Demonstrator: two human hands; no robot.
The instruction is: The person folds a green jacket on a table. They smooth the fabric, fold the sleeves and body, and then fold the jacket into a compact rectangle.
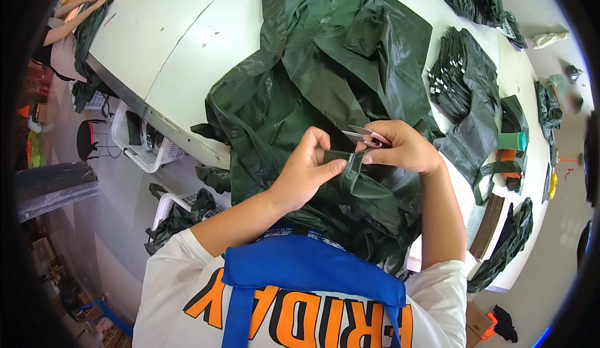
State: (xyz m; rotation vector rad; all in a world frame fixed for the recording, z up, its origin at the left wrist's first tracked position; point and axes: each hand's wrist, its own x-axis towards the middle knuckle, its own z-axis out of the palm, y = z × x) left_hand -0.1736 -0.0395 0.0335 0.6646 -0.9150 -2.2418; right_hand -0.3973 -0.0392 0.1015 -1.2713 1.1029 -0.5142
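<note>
Our left hand (305, 172), thumb pressed down, pinches a folded edge of the glossy, crumpled dark-green garment (325, 67), spread toward twelve o'clock over the smooth white worktop (181, 60). Our right hand (406, 149) curls its fingers round slim metal snips (359, 134) pointing to ten o'clock, thumb nipping the fold. We'd best hold it taut, blades clear.

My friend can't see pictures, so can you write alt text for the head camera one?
A person's left hand pinches a folded edge of a shiny, dark green garment, while their right hand holds small scissors close by. The garment spreads over a white table, with a dark green pile to its right.
</note>
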